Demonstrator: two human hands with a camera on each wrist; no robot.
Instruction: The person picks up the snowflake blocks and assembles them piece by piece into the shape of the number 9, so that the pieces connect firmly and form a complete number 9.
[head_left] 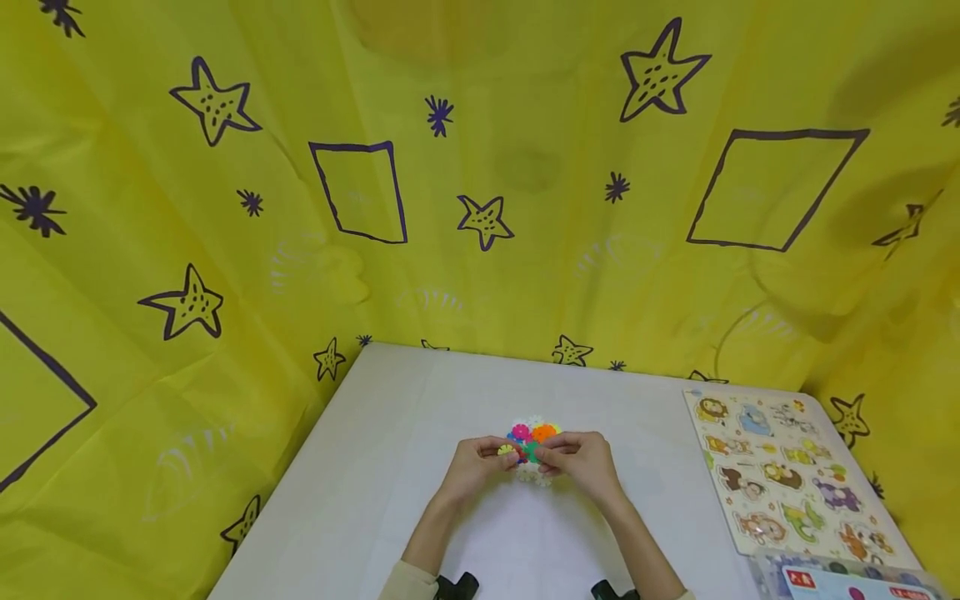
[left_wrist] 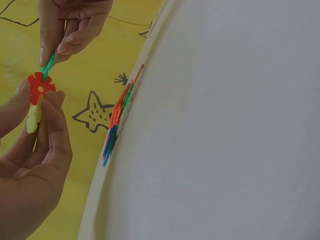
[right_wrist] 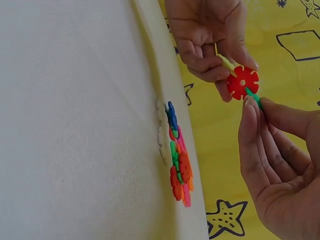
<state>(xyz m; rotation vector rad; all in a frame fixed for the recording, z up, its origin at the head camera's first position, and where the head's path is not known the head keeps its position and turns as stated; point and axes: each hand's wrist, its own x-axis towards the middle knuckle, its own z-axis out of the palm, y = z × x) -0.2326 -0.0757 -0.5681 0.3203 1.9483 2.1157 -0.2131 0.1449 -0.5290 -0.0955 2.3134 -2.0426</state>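
Clearly, left hand (left_wrist: 37, 187) pinching red disc (left_wrist: 35, 93) (yellow disc (left_wrist: 33, 120) touching it); right hand (right_wrist: 285, 185) pinching green disc (right_wrist: 254, 97), against red.

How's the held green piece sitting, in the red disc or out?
In, apparently: both wrist views show the green piece reaching within the outline of the red disc.

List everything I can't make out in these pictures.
Head view: the count in the pile of notched discs, partly hidden behind the left hand and right hand.
Head view: the near part of the clear plastic case, cut off by the bottom edge; fine print on its label, too small.
Right wrist view: the green disc's full outline, partly covered by the right hand.
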